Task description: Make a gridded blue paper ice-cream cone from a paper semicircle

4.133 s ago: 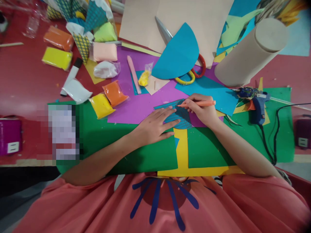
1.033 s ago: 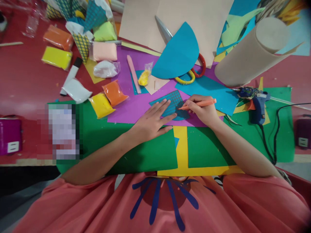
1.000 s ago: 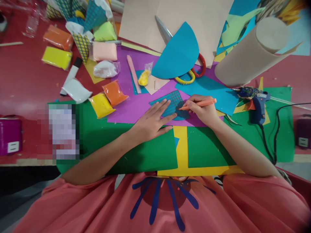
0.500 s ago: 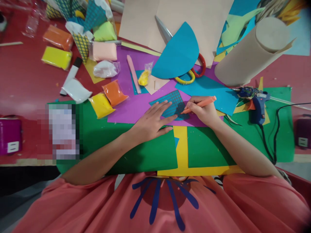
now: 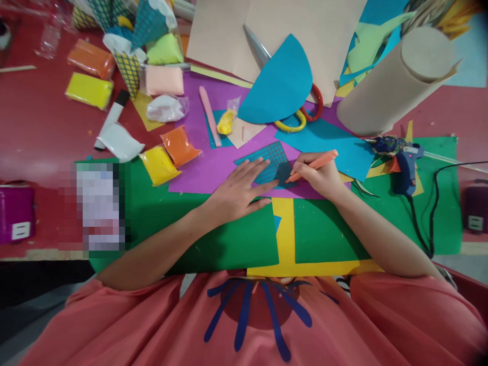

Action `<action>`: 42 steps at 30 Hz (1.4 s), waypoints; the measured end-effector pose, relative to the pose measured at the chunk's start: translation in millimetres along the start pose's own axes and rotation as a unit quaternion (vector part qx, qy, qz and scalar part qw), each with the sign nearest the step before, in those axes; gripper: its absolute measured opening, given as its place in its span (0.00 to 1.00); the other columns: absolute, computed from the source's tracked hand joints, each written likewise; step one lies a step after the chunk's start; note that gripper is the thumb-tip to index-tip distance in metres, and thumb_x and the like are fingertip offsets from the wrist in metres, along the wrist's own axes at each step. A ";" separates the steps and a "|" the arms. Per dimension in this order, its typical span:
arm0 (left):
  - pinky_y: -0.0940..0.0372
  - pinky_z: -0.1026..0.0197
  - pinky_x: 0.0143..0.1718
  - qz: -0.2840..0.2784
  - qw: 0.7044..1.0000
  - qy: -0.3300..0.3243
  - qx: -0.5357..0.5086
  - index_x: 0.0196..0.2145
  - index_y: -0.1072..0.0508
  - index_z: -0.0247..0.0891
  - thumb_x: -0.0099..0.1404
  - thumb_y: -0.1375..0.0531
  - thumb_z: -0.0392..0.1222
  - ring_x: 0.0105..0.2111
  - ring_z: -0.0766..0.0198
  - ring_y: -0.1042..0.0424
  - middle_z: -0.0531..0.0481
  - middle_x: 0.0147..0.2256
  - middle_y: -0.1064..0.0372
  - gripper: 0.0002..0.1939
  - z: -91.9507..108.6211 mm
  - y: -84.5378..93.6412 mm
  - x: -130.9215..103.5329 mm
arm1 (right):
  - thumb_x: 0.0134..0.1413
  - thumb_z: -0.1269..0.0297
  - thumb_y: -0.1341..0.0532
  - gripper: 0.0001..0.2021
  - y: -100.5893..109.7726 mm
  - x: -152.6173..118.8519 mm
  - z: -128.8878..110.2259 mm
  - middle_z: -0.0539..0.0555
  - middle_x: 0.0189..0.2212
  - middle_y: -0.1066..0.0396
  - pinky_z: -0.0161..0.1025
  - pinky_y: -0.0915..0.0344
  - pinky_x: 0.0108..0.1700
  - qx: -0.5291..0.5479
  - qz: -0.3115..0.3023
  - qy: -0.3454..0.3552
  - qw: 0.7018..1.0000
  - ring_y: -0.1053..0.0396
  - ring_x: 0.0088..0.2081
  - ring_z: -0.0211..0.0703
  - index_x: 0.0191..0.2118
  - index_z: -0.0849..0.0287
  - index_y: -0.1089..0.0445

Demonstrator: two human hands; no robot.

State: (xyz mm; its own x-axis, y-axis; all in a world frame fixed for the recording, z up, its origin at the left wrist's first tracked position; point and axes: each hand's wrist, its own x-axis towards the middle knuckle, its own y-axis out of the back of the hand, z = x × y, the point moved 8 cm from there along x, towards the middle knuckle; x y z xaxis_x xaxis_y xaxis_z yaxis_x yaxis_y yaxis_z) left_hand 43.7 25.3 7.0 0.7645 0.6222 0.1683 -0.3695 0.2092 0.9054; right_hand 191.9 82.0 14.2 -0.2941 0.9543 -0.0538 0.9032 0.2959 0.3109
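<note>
My left hand [image 5: 240, 190] lies flat with fingers spread, pressing on a small blue paper piece [image 5: 275, 157] marked with a dark grid of lines. Part of that piece is hidden under my fingers. My right hand [image 5: 318, 175] is closed round an orange marker [image 5: 322, 159], its tip touching the lower right part of the gridded piece. Beneath lies a purple sheet [image 5: 198, 175] on top of green sheets [image 5: 229, 249]. Just beyond my hands is a blue paper sector [image 5: 282, 84], which partly covers scissors [image 5: 290, 123] with red and yellow handles.
A glue gun [image 5: 407, 170] with its cord lies to the right, below a standing beige paper roll [image 5: 389, 86]. Several clay packets [image 5: 160, 165] are at the left, near a white marker [image 5: 114, 119] and gridded paper cones [image 5: 129, 68]. A pixelated rectangle [image 5: 98, 206] sits farther left.
The marker tip has shifted slightly right and down along the gridded piece, with my right hand moving a little. My left hand stays in place.
</note>
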 end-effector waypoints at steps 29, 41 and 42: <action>0.49 0.37 0.64 0.002 1.000 0.008 -0.017 0.59 0.33 0.43 0.71 0.47 0.49 0.67 0.45 0.50 0.37 0.66 0.50 0.21 -2.1 -2.0 -1.4 | 0.44 0.70 0.45 0.10 -2.5 -1.1 -2.3 0.50 0.15 0.32 0.33 0.44 0.22 -0.009 -0.040 0.013 0.999 0.38 0.19 0.34 0.16 0.60 0.34; 0.45 0.41 0.63 -0.048 0.995 -0.088 -0.017 0.58 0.32 0.41 0.70 0.45 0.49 0.65 0.47 0.45 0.36 0.64 0.45 0.21 18.8 -4.4 -1.4 | 0.57 0.56 0.41 0.14 14.3 -2.5 9.0 0.49 0.20 0.29 0.33 0.36 0.22 0.138 0.078 -0.013 0.987 0.34 0.19 0.33 0.27 0.59 0.27; 0.44 0.42 0.63 -0.051 0.994 -0.100 -0.013 0.58 0.32 0.39 0.71 0.46 0.49 0.65 0.47 0.44 0.35 0.64 0.44 0.22 22.4 -4.6 -1.7 | 0.57 0.54 0.40 0.15 13.5 -2.4 8.4 0.49 0.21 0.29 0.33 0.36 0.23 0.132 0.075 -0.012 0.988 0.34 0.20 0.33 0.27 0.59 0.27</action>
State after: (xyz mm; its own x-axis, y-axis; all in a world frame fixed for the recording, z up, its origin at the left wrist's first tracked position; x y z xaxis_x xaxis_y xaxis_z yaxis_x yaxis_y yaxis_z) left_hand 56.0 6.4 11.3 0.8878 0.4342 0.1523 -0.2957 0.2846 0.9119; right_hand 207.4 84.1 10.6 -0.1455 0.9882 -0.0488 0.9872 0.1483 0.0595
